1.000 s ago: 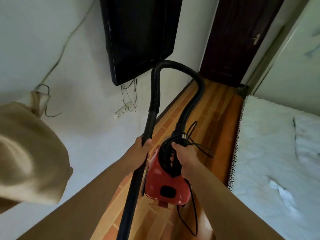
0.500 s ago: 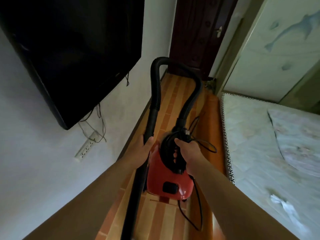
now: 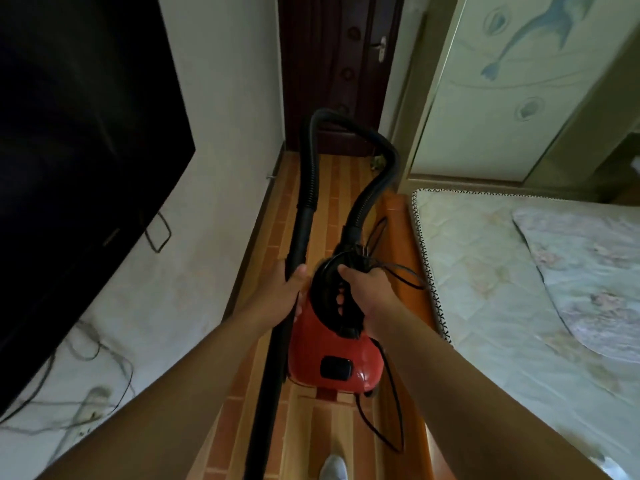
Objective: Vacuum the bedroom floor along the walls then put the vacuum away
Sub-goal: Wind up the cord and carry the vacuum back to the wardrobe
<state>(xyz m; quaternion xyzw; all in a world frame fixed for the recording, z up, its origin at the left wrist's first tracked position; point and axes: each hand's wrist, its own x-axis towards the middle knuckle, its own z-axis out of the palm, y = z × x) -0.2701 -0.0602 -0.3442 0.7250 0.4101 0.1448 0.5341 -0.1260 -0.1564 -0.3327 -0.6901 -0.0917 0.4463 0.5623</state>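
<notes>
Clutching the red vacuum (image 3: 334,358) by its black handle (image 3: 322,296) with the right grip (image 3: 370,292), closed fully round it. Squeezing the black wand (image 3: 272,375) in the left grip (image 3: 277,296), wrapped just as tight. Held over the wood floor (image 3: 339,188), between TV (image 3: 69,150) and bed (image 3: 502,271).

Black television (image 3: 79,150) fills left side, screen dark. Loose cables (image 3: 104,368) hang below its lower edge, tangled down to white power strip (image 3: 86,415) near lower left corner. Dark wooden door (image 3: 329,64) at far end, closed, metal handle (image 3: 381,50) on its right side. Pale wardrobe door (image 3: 485,116) right of it, blue dolphin picture (image 3: 540,26) near top. Quilted mattress (image 3: 485,271) at right, patterned trim (image 3: 429,271) along near edge. Floral quilt (image 3: 588,271) lies on mattress toward right edge.
</notes>
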